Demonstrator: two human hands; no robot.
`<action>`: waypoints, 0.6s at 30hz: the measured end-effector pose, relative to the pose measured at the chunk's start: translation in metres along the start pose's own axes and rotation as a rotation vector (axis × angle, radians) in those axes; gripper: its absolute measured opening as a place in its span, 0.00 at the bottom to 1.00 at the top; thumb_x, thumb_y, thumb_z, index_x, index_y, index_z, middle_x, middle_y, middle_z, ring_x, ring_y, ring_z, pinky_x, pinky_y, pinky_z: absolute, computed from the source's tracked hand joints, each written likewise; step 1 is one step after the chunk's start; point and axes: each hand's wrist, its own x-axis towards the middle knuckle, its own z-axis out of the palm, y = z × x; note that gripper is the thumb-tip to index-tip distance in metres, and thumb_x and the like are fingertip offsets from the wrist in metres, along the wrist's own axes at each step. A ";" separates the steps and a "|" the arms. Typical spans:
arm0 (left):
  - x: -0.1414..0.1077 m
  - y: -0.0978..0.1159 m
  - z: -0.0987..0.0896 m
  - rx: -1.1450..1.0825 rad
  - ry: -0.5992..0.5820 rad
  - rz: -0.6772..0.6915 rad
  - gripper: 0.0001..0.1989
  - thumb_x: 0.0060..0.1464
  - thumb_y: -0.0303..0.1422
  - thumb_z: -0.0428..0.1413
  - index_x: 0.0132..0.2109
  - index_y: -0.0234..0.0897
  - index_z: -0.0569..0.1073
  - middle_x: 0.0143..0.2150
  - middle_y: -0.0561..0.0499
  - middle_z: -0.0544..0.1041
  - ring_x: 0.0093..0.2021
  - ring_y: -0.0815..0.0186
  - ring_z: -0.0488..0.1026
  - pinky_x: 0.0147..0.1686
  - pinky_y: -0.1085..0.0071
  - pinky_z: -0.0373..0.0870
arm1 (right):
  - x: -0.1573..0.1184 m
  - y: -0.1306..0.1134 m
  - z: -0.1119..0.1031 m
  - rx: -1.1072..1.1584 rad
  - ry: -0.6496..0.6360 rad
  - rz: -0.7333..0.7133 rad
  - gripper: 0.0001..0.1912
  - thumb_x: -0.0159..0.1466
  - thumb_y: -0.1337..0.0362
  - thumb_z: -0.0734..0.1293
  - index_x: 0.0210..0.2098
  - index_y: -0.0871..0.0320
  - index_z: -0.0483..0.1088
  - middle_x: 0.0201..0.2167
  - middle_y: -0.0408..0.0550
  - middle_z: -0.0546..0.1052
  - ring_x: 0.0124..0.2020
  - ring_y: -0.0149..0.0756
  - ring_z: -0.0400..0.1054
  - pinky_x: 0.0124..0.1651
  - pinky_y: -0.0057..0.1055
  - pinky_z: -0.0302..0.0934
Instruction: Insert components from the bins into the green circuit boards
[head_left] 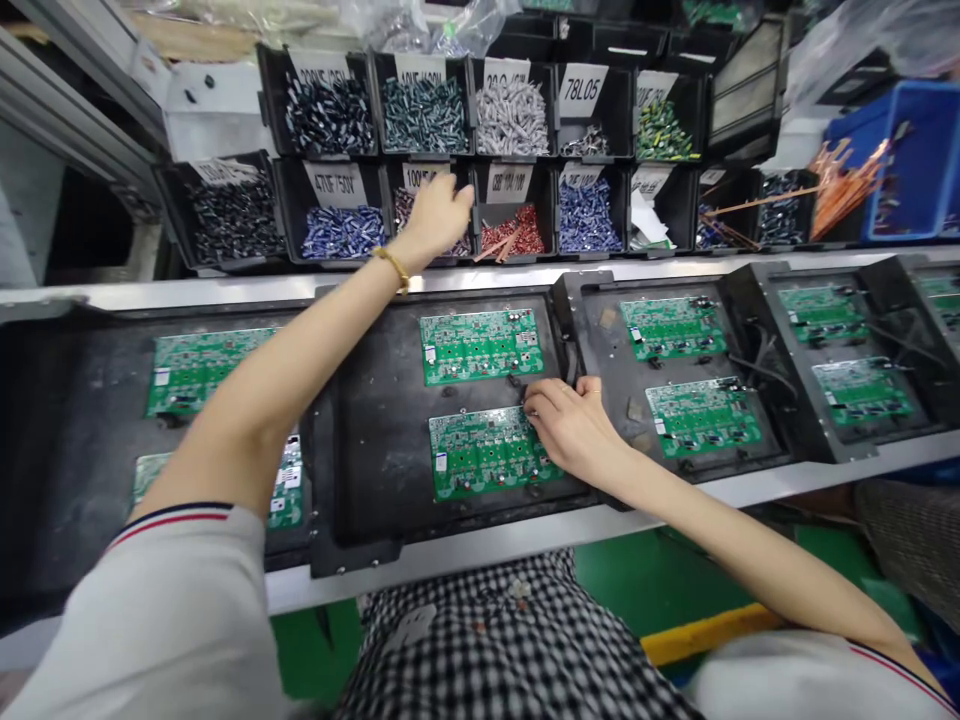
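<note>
Resting bent fingers at the upper right end of the lower green circuit board (480,455), my right hand (574,425) is by far the nearer of my two hands to it. That board lies in the black tray (375,440) in front of me, to the left of my right wrist, its long axis running left to right with the right end slightly higher in view. My left hand (442,215) is well apart from it, up at the bins, over the border between one with a white label reading 100UF (414,177) and one holding small red parts (525,230); so the board lies from there back toward my body and a little to the right. The fingers of both hands are curled, but I can't tell whether either pinches anything, since the tips are hidden or too small to make out. A second board (480,345) sits parallel, just beyond the first, both flat, glossy rectangles dotted with fine components. The tray is matt, scuffed and shallow, behind the pale metal front edge of the counter (450,550). In the bins, blue cylinders (345,232) lie in a loose heap, pale grey parts (512,115) make a chalky-looking mound, and thin copper-coloured strips (508,245) lie across the red ones.
</note>
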 end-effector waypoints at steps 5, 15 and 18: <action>0.011 -0.004 0.081 0.466 -0.063 0.615 0.13 0.54 0.23 0.50 0.44 0.39 0.73 0.48 0.47 0.72 0.57 0.60 0.53 0.59 0.60 0.40 | 0.000 0.007 0.000 0.011 0.004 -0.046 0.09 0.63 0.72 0.57 0.34 0.63 0.69 0.39 0.52 0.74 0.39 0.38 0.63 0.37 0.35 0.38; 0.057 -0.023 0.143 0.584 -0.181 0.538 0.16 0.50 0.17 0.46 0.27 0.36 0.76 0.28 0.43 0.66 0.54 0.56 0.55 0.59 0.54 0.38 | -0.003 0.005 0.009 -0.128 0.050 -0.098 0.09 0.58 0.77 0.58 0.34 0.65 0.69 0.37 0.53 0.72 0.39 0.39 0.61 0.38 0.38 0.40; 0.056 -0.020 0.141 0.562 -0.184 0.505 0.16 0.52 0.19 0.45 0.30 0.36 0.76 0.30 0.42 0.66 0.52 0.57 0.54 0.58 0.56 0.38 | -0.002 0.007 0.008 -0.104 0.058 -0.116 0.08 0.58 0.76 0.58 0.33 0.65 0.68 0.37 0.52 0.72 0.39 0.39 0.61 0.37 0.37 0.39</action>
